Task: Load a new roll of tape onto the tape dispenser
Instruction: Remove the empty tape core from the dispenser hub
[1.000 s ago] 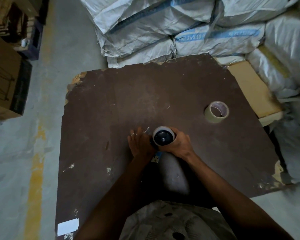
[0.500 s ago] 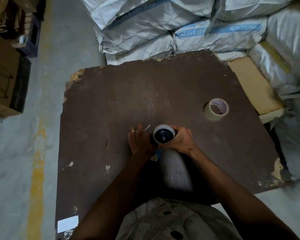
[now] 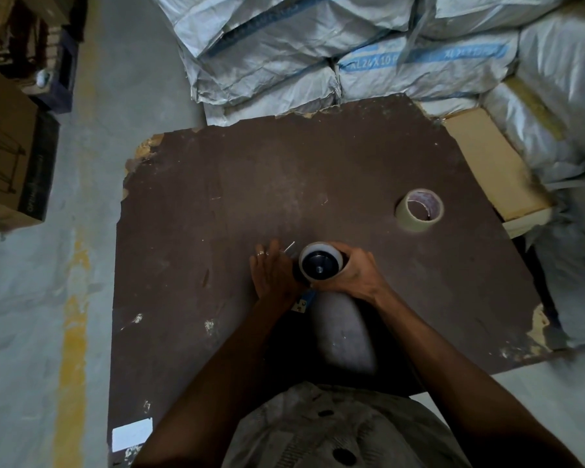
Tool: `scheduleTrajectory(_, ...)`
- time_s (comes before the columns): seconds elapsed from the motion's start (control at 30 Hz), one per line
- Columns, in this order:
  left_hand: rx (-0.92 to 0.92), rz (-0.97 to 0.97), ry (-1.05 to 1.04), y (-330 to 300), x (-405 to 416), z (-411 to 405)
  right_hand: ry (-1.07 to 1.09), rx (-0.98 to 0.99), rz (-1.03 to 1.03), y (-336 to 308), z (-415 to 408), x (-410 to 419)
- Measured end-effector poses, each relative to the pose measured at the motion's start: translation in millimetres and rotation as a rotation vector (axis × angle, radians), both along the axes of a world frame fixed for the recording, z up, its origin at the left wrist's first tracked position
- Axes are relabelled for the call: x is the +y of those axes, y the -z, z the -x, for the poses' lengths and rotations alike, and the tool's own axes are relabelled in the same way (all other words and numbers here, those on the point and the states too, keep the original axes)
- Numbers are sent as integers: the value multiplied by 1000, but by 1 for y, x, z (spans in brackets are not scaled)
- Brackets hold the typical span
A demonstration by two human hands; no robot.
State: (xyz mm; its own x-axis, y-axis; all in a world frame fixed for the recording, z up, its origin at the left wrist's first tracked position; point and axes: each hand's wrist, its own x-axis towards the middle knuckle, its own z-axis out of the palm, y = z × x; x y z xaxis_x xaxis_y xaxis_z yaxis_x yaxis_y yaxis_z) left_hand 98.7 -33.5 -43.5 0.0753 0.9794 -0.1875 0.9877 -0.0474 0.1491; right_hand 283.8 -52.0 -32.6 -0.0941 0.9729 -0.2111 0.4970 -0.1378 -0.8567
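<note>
Near the middle of the brown board (image 3: 217, 204), towards its near edge, the right hand (image 3: 355, 275) curls its fingers round a white tape roll (image 3: 321, 263) seated on the black hub of the tape dispenser (image 3: 303, 300). Just beside it, the left hand (image 3: 272, 276) lies flat with fingers straight against the dispenser's side. Farther off, near the right edge, a tan tape roll (image 3: 418, 210) lies well apart. White sacks (image 3: 284, 62) are stacked beyond the far edge.

- We look from one head-worn wide-angle camera, facing steeply down over the brown board (image 3: 217, 197).
- Our forearms enter from below; the sacks (image 3: 318, 62) lie at the far edge.
</note>
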Motion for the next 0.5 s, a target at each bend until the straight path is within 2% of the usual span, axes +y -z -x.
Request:
scheduleTrajectory(0.13,-37,-7,-8,-2,-1,0,0,-15,1,-1,1,1)
scheduleTrajectory(0.33,-7,-50,7,1,-2,0,33,6,-114,3,8,-20)
scheduleTrajectory(0.5,-25,-15,8,1,-2,1,31,38,-16,-2,-4,-8)
